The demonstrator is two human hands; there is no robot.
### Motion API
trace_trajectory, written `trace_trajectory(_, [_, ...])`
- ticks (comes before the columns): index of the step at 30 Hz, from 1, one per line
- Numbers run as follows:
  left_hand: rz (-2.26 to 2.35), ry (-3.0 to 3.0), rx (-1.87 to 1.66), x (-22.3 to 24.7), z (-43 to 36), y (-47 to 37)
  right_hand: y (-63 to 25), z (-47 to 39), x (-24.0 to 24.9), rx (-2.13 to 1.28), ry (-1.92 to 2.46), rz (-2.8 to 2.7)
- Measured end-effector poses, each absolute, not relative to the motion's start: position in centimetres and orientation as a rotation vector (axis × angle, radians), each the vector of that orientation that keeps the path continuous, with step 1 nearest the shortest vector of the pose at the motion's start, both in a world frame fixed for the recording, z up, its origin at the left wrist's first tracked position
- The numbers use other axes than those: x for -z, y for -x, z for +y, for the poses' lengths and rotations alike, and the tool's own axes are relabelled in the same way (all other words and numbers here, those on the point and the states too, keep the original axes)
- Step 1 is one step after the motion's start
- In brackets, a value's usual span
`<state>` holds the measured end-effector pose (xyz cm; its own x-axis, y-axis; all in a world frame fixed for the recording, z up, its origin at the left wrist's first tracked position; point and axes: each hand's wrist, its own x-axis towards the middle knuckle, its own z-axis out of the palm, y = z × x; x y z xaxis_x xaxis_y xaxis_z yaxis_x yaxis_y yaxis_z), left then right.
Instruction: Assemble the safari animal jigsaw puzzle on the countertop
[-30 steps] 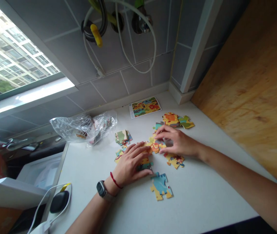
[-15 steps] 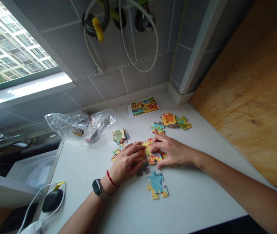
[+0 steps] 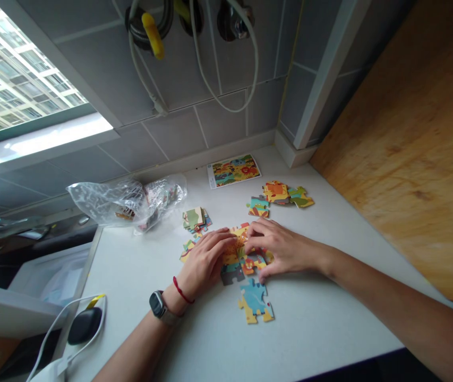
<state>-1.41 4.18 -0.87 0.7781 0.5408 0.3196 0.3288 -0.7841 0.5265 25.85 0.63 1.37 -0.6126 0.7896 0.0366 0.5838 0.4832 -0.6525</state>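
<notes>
Although the puzzle [image 3: 232, 255] is partly assembled on the counter [image 3: 314, 318], a stack [image 3: 193, 218] and a pile [image 3: 276, 192] are left unplaced; the left hand [image 3: 202, 262] is laid across the puzzle, fingers loose; the right hand [image 3: 274, 245] is curled, grip undeterminable.

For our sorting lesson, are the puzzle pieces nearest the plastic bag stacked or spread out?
Stacked, loosely: a green piece lies on top, with other pieces jutting out beneath.

Left hand [image 3: 200, 263] palm down, right hand [image 3: 276, 246] arched, thumb [image 3: 266, 271] apart from fingers [image 3: 255, 243], forearms [image 3: 356, 270] converging.
</notes>
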Motion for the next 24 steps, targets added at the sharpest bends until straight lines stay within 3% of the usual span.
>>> trace_trajectory(24, [0.627,-2.54,-0.647,0.87,4.24,1.48,-25.61,0.24,-1.23,-0.778,1.128,-2.486])
